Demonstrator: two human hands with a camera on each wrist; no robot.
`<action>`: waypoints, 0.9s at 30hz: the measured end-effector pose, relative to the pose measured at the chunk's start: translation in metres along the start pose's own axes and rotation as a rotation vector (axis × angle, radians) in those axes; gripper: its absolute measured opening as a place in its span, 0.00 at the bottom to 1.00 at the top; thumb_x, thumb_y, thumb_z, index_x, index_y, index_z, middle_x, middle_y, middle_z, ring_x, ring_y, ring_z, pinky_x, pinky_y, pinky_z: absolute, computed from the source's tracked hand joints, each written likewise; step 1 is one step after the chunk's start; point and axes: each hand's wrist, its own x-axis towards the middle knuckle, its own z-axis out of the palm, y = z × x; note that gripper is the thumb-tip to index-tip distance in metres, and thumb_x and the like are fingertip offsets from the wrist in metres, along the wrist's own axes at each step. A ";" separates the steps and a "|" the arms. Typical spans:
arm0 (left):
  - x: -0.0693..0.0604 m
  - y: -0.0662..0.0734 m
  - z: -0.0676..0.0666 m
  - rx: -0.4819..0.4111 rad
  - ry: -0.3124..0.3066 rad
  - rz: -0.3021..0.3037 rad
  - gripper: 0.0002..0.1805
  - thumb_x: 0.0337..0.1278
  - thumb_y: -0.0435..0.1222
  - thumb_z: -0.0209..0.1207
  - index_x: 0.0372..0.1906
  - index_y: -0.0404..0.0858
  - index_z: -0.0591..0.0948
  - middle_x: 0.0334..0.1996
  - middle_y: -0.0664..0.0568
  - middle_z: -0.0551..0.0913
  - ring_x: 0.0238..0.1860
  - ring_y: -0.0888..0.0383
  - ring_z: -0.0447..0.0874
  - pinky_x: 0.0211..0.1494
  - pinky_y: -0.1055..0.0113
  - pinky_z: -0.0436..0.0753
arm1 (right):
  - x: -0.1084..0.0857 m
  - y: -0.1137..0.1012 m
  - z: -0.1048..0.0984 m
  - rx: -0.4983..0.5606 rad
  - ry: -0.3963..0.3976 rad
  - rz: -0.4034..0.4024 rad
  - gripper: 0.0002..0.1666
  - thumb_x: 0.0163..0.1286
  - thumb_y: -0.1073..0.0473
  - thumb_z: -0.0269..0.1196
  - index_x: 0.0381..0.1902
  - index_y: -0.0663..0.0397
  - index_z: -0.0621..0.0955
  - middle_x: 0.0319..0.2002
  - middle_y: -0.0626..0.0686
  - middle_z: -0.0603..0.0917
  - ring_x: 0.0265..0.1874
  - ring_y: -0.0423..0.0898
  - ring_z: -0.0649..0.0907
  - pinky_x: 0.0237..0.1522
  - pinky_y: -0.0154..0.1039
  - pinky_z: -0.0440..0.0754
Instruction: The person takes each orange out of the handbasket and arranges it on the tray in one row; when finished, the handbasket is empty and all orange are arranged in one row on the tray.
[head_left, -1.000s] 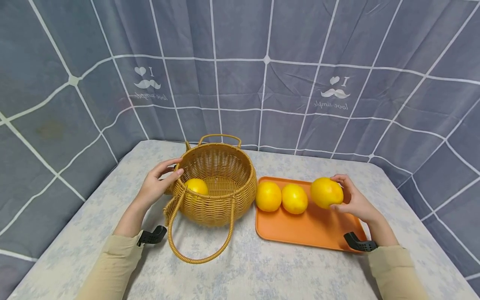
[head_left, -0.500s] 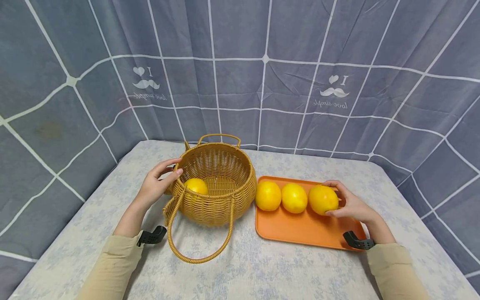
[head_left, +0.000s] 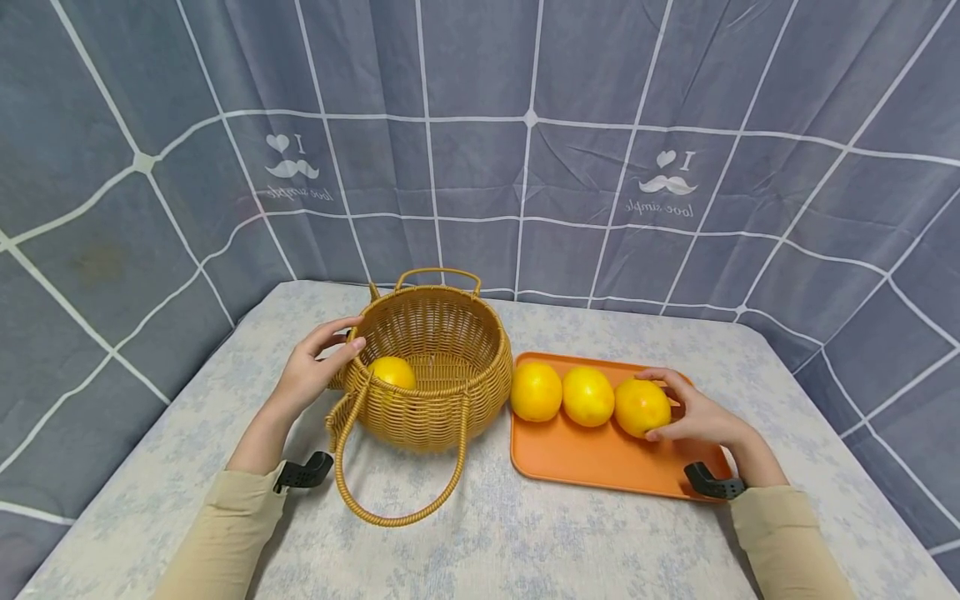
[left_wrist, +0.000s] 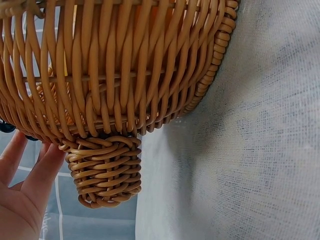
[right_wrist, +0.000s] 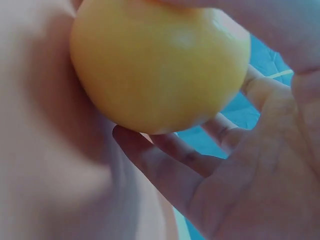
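My right hand [head_left: 699,412] holds an orange [head_left: 642,408] on the orange tray [head_left: 570,462], thumb at its near side and fingers behind it. In the right wrist view, that orange [right_wrist: 160,65] lies between the thumb and the curled fingers. Two more oranges stand in a row to its left on the tray, one in the middle [head_left: 588,397] and one at the tray's left end [head_left: 536,392]. With thumb and fingers, my left hand [head_left: 306,367] grips the left rim of a wicker basket [head_left: 427,417]. Inside the basket lies another orange [head_left: 393,372].
One looped handle [head_left: 401,522] of the basket hangs down onto the tablecloth [head_left: 480,542]; the other handle [head_left: 438,270] stands up at the back. A woven spout-like piece [left_wrist: 105,170] sticks out of the basket's side. A grey checked curtain [head_left: 480,167] closes off the back.
My right hand has lowered the orange onto the tray and shifted it left, close against the middle orange. The left hand and the basket stay as they were.
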 end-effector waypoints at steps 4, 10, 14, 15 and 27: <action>0.000 0.000 -0.001 0.005 -0.002 -0.003 0.26 0.65 0.45 0.55 0.65 0.41 0.70 0.65 0.49 0.64 0.60 0.49 0.65 0.54 0.53 0.71 | 0.000 -0.001 -0.002 0.001 -0.013 0.021 0.46 0.51 0.61 0.73 0.65 0.51 0.63 0.60 0.56 0.67 0.57 0.58 0.68 0.54 0.43 0.72; 0.000 0.000 -0.001 0.009 0.000 0.003 0.26 0.65 0.44 0.55 0.65 0.41 0.70 0.65 0.49 0.65 0.60 0.50 0.65 0.53 0.57 0.71 | 0.001 -0.002 -0.003 0.006 -0.013 0.037 0.45 0.53 0.60 0.72 0.66 0.52 0.63 0.61 0.59 0.66 0.58 0.62 0.68 0.55 0.56 0.68; 0.000 0.000 -0.001 0.008 0.003 0.002 0.26 0.65 0.45 0.55 0.65 0.41 0.70 0.64 0.49 0.65 0.59 0.51 0.65 0.53 0.56 0.71 | 0.001 -0.003 -0.003 -0.004 -0.006 0.046 0.45 0.54 0.59 0.71 0.67 0.53 0.62 0.62 0.60 0.65 0.59 0.64 0.67 0.56 0.61 0.66; 0.000 0.000 -0.001 0.008 0.003 0.002 0.26 0.65 0.45 0.55 0.65 0.41 0.70 0.64 0.49 0.65 0.59 0.51 0.65 0.53 0.55 0.71 | 0.001 -0.004 -0.002 -0.006 -0.005 0.049 0.45 0.55 0.59 0.71 0.67 0.53 0.62 0.63 0.61 0.65 0.59 0.64 0.68 0.56 0.60 0.66; 0.000 0.000 0.000 0.012 0.003 -0.003 0.26 0.65 0.45 0.56 0.65 0.41 0.70 0.65 0.49 0.65 0.59 0.52 0.65 0.52 0.62 0.72 | 0.001 -0.003 -0.002 -0.003 0.000 0.065 0.45 0.56 0.58 0.70 0.68 0.54 0.61 0.64 0.61 0.63 0.60 0.64 0.66 0.56 0.61 0.65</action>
